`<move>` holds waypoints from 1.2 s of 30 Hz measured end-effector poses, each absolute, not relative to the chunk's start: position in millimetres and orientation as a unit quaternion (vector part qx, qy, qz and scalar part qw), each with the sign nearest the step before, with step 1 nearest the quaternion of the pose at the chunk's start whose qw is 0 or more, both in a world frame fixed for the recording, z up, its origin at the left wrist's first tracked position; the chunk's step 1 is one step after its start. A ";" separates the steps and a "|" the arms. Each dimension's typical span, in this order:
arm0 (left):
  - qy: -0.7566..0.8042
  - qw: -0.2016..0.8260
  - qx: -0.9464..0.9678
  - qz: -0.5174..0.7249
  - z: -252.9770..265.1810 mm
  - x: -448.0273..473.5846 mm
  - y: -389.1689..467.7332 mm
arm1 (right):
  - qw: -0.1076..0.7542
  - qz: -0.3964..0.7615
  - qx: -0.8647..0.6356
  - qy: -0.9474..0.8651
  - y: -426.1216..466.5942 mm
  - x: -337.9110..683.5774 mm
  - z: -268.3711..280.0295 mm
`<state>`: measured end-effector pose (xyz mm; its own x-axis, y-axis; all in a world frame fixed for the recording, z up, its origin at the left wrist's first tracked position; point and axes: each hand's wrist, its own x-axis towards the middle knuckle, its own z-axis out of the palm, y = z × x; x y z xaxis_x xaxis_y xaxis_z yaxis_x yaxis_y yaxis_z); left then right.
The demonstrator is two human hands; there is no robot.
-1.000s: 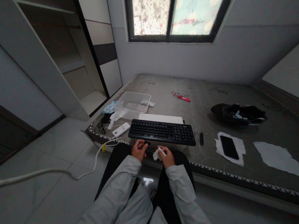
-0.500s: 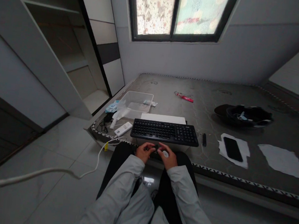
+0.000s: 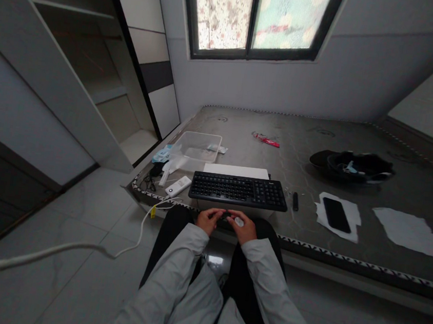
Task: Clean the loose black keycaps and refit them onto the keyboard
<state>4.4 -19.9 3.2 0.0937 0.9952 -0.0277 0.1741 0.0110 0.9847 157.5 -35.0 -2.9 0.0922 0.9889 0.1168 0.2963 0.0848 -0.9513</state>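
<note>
Small black piece [image 3: 227, 214], long axis indiscernible: was pinched between the fingers of left hand [image 3: 207, 221] and right hand [image 3: 245, 229], neither nearer, just nearside of long black plastic keyboard [image 3: 238, 190]. White wad [image 3: 238, 221]: sat in right hand.

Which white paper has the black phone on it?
The left white paper sheet, nearer the right hand: the black rectangular phone lies on it, unlike the right white sheet.
</note>
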 end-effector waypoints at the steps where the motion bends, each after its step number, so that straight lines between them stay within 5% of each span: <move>1: 0.525 0.482 0.559 0.424 3.7 4.5 -20.0 | 0.471 0.365 -0.570 -0.565 -35.0 157.7 -3.0; 24: 0.545 0.386 0.619 0.414 6.9 2.8 -21.0 | 0.410 0.265 -0.516 -0.704 -29.1 163.5 9.8; 36: 0.547 0.376 0.632 0.401 13.6 -1.8 -21.0 | 0.348 0.353 -0.542 -0.679 -21.0 160.8 7.2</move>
